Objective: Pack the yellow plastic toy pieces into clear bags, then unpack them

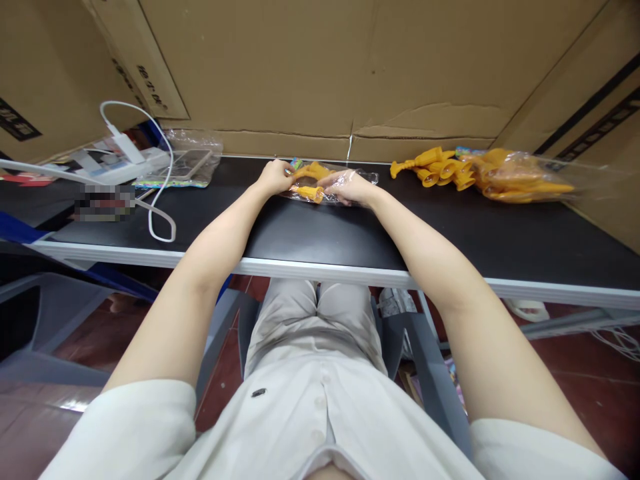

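The person is sitting at a black table [310, 233] with a pale front edge, and both arms are reaching to the far edge of it, near the middle. There a clear plastic bag [363, 177] is lying flat on the table, and orange toy pieces [311, 193] are showing at it; I cannot tell whether they are fully inside.

The left hand [274, 177] is gripping the left end of the bag, with the fingers curled and pressed together on the plastic. The right hand [349, 189] is lying on the bag just beside the toy pieces, palm down, fingers bent; whether it is pinching the plastic or only pressing it, I cannot tell.

Toward the far right corner, loose orange toys [435, 168] are lying in a small heap, and a bigger bag of orange toys [520, 177] is touching them on the right side. At the far left corner a white charger [125, 148] with a white cable [163, 223] is sitting near an empty clear bag [197, 160]. Cardboard boxes [325, 67] are standing behind the table.
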`<action>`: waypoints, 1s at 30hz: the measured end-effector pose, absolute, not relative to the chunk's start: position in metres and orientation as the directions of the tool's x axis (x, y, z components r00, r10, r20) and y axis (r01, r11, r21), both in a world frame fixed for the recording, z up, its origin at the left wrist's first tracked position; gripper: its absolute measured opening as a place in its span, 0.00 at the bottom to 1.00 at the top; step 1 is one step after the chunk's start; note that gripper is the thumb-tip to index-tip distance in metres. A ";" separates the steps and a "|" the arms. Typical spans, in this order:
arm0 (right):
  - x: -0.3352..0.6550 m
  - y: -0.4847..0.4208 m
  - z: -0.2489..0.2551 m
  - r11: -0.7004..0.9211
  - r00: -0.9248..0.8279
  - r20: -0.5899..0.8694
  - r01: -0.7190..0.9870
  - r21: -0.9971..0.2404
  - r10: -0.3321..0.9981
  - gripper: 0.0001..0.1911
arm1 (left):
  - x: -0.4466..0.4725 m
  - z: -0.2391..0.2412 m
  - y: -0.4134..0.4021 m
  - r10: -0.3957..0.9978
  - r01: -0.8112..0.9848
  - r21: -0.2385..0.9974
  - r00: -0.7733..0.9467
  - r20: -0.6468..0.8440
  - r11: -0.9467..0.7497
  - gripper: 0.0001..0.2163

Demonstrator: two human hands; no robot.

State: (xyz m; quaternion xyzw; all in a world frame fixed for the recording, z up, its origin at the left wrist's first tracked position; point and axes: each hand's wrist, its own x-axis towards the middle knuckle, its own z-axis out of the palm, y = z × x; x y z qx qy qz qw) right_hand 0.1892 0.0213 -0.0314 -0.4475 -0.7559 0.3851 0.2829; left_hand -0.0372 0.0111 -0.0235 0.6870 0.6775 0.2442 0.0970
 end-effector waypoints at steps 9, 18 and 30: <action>0.190 0.027 -0.036 0.484 -0.574 0.148 0.493 -0.723 0.806 0.15 | -0.039 -0.026 0.013 0.979 0.864 0.499 -0.043 0.198 -0.063 0.18; 0.187 0.035 -0.041 0.584 -0.618 0.247 0.430 -0.689 0.746 0.14 | -0.041 -0.029 0.016 0.978 0.874 0.484 -0.056 0.201 -0.049 0.22; 0.189 0.018 -0.029 0.424 -0.417 0.227 0.475 -0.771 0.880 0.21 | -0.043 -0.028 0.017 0.982 0.870 0.487 -0.018 0.186 -0.076 0.20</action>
